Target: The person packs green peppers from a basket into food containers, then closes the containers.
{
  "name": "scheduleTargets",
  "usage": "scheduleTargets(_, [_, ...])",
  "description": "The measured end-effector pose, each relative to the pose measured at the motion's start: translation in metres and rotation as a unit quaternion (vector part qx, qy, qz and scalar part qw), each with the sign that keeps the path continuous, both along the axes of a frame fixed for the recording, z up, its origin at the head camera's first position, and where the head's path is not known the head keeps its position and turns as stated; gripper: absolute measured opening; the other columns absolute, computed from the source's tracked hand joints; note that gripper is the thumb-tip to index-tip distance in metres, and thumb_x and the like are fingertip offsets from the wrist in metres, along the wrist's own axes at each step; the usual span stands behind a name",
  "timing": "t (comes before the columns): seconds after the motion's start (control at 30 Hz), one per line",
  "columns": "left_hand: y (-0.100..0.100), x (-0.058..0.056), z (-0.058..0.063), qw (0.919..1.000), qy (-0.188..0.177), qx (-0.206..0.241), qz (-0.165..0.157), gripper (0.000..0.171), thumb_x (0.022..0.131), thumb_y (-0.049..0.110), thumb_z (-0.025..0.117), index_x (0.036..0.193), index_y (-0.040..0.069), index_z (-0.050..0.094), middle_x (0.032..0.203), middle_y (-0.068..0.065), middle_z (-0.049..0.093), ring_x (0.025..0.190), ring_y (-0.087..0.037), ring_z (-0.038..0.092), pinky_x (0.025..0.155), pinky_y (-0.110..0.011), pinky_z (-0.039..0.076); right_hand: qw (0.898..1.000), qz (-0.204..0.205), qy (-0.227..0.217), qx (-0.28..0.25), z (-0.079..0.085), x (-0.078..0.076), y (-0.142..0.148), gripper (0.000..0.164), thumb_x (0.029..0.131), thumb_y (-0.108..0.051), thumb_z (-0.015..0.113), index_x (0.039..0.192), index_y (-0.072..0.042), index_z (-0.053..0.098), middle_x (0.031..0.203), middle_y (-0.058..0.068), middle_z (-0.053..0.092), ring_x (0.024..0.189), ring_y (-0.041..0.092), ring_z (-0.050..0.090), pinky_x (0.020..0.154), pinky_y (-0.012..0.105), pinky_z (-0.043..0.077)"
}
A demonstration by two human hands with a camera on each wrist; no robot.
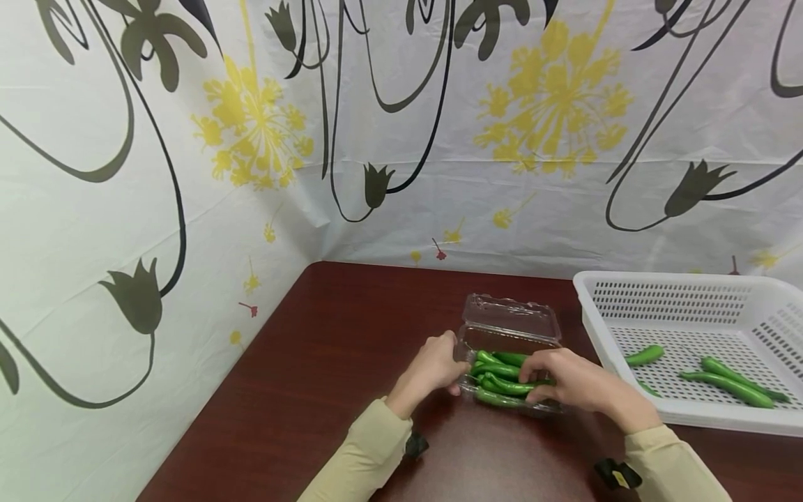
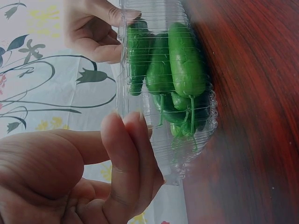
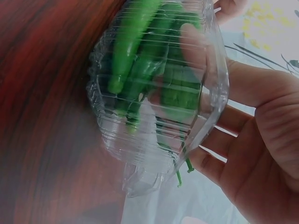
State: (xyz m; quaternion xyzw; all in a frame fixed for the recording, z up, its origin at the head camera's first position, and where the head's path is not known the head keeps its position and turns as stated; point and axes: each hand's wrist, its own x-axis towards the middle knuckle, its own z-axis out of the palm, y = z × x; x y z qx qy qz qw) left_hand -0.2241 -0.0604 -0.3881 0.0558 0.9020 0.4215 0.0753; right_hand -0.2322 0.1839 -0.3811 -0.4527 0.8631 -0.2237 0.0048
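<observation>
A clear plastic clamshell container [image 1: 511, 321] stands on the table with its lid folded back, several long green peppers [image 1: 498, 385] lying inside. At its left end my left hand [image 1: 433, 366] pinches the rim; in the left wrist view, thumb and fingers [image 2: 133, 154] meet at the plastic edge. My right hand [image 1: 567, 380] reaches over the right end into the container. Seen through the ribbed wall in the right wrist view, its thumb and fingers hold a green pepper [image 3: 180, 95] among the others, and thin stems poke out near the rim.
To the right stands a white perforated plastic basket [image 1: 596, 328] with several green peppers [image 1: 730, 387] in it, close beside my right forearm. The dark red wooden table [image 1: 301, 362] meets a patterned white sheet [image 1: 401, 237] at the back and left.
</observation>
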Motion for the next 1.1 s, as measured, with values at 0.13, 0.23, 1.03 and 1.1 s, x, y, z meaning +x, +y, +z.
scheduleTargets(0.13, [0.0004,-0.0001,-0.0001,1.0,0.001,-0.001,0.0,0.022,0.081,0.009,0.068,0.092,0.002,0.05,0.066,-0.006,0.054,0.037,-0.011,0.056,0.041,-0.022,0.046,1.0,0.012,0.008,-0.006,-0.0007,-0.0009,0.001,0.019,0.076,-0.032,0.072,0.089,-0.021,0.065,0.087,-0.013,0.061,0.079,0.004,0.058,0.065,0.027,0.048])
scheduleTargets(0.23, [0.0006,-0.0001,-0.0004,1.0,0.002,-0.002,-0.001,0.022,0.081,0.009,0.068,0.092,0.002,0.05,0.066,-0.006,0.053,0.037,-0.011,0.056,0.04,-0.022,0.046,1.0,0.02,0.005,-0.007,-0.0005,-0.0012,0.0018,0.019,0.076,-0.031,0.072,0.089,-0.019,0.065,0.087,-0.012,0.062,0.079,0.005,0.058,0.065,0.027,0.048])
scheduleTargets(1.03, [0.0002,-0.0003,-0.0009,1.0,0.0,-0.006,0.001,0.023,0.081,0.011,0.069,0.092,0.004,0.05,0.066,-0.005,0.054,0.036,-0.011,0.056,0.043,-0.022,0.047,1.0,0.017,-0.017,0.012,-0.0035,-0.0018,-0.0029,0.015,0.076,-0.021,0.075,0.077,-0.023,0.06,0.076,-0.016,0.057,0.071,0.003,0.054,0.061,0.026,0.046])
scheduleTargets(1.1, [-0.0001,0.0,-0.0009,1.0,0.001,-0.005,0.0,0.022,0.081,0.01,0.069,0.091,0.003,0.05,0.066,-0.005,0.054,0.036,-0.011,0.056,0.043,-0.022,0.047,1.0,0.015,-0.013,0.013,-0.0037,-0.0014,-0.0031,0.015,0.075,-0.02,0.075,0.077,-0.023,0.06,0.076,-0.015,0.057,0.071,0.003,0.054,0.061,0.026,0.046])
